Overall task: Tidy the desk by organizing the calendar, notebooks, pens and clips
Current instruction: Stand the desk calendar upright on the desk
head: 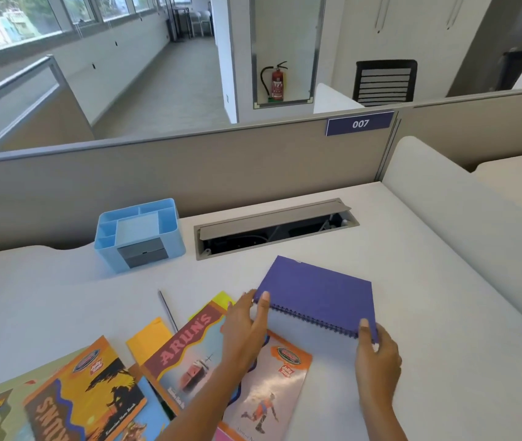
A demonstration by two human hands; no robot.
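Calendar (pixel 320 292): purple, spiral-bound, at 3 o'clock of centre, tilted above the desk (pixel 444 313).
Left hand (pixel 245 326): gripping its left spiral end.
Right hand (pixel 377 354): gripping its right end.
Progress: early, by my judgement; notebooks (pixel 189 354) scattered at 7 o'clock, pen (pixel 168 311) loose, organizer (pixel 140 233) at 10 o'clock looks empty.
Obstacles: open cable tray (pixel 275 227) at 12 o'clock.

Open-plan office: white desk (pixel 412 281) behind grey cubicle partition (pixel 189 173) tagged 007 (pixel 360 123); cable hatch (pixel 272 227); far mesh chair (pixel 385 82), fire extinguisher (pixel 277 82).
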